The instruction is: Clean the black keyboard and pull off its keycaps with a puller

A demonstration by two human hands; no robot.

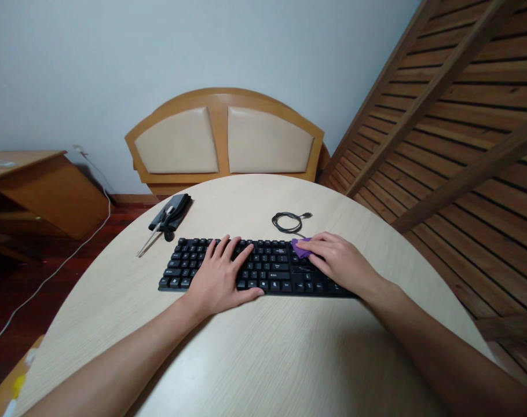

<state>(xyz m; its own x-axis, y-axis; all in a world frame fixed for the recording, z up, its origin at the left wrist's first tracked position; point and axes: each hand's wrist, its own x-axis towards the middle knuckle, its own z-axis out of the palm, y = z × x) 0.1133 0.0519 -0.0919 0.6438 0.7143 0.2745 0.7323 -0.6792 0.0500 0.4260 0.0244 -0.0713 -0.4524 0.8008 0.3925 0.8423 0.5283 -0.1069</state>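
A black keyboard (pixel 272 267) lies flat across the middle of the round table. My left hand (pixel 220 275) rests on its left half with fingers spread over the keys and the thumb along the front edge. Bunched under the fingertips of my right hand (pixel 338 259) is a small purple cloth (pixel 300 248), pressed on the keys toward the keyboard's right side. That hand and wrist cover much of the right-hand key block. Behind the keyboard lies its black cable (pixel 286 222), coiled, with the plug end pointing right.
The pale wooden tabletop (pixel 263 347) curves round in front of me. At its back left sit a dark folded pouch (pixel 176 208) and slim metal tweezers-like tools (pixel 149 240). Beyond stand a padded headboard (pixel 224 133), a slatted wooden screen (pixel 454 145) and a low desk (pixel 50 191).
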